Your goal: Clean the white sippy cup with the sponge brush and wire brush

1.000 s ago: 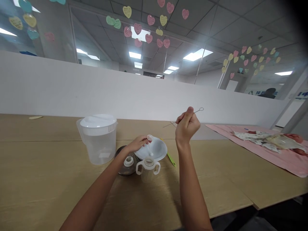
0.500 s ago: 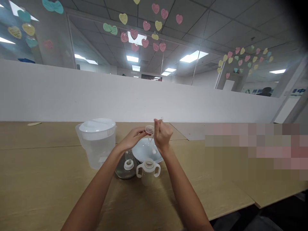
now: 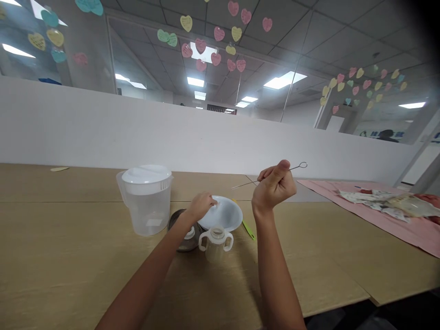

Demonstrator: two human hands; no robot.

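My right hand [image 3: 275,185] is raised to the right of the bowl, closed around a thin wire straw brush [image 3: 298,166]. The brush has a loop at one end, and its thin tip points left. Over the left rim of the white bowl [image 3: 233,213] is my left hand [image 3: 200,206], fingers pinched together; something small and pale shows at the fingertips, too unclear to name. In front of the bowl stands an uncapped two-handled baby bottle [image 3: 215,245]. My left forearm partly covers a dark round tray [image 3: 187,245] holding a white bottle collar [image 3: 190,233].
A lidded clear pitcher [image 3: 147,206] stands at the left. Right of the bowl lies a green handle [image 3: 248,229], its other end behind the bowl. A pink cloth [image 3: 364,215] with packets [image 3: 409,204] covers the far right. A white wall [image 3: 192,137] runs behind the table.
My right hand has moved right and up, bringing the wire brush into plain view. My left hand, earlier holding a round clear cap above the bowl, has lowered to the bowl's rim.
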